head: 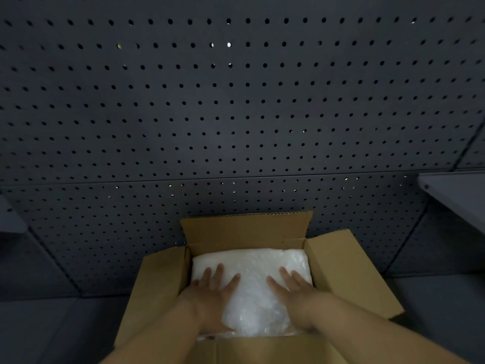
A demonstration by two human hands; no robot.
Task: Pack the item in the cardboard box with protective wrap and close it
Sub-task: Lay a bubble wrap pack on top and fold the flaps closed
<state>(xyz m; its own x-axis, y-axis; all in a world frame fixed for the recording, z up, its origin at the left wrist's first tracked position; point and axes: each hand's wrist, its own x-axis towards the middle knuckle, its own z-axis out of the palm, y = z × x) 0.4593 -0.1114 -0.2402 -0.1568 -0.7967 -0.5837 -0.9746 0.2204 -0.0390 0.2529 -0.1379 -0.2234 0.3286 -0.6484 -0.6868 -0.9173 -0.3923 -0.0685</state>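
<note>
An open cardboard box (349,274) stands at the bottom centre, its flaps spread outwards and its far flap upright. White bubble wrap (252,261) fills the inside of the box and hides whatever lies under it. My left hand (212,287) lies flat on the left part of the wrap with straight, spread fingers. My right hand (291,287) lies flat on the right part in the same way. Both forearms reach in over the near flap.
A dark perforated pegboard wall (236,114) rises right behind the box. The box stands on a dark worktop (433,324). A grey shelf edge (456,193) juts in at the right, and another dark ledge (10,219) at the left.
</note>
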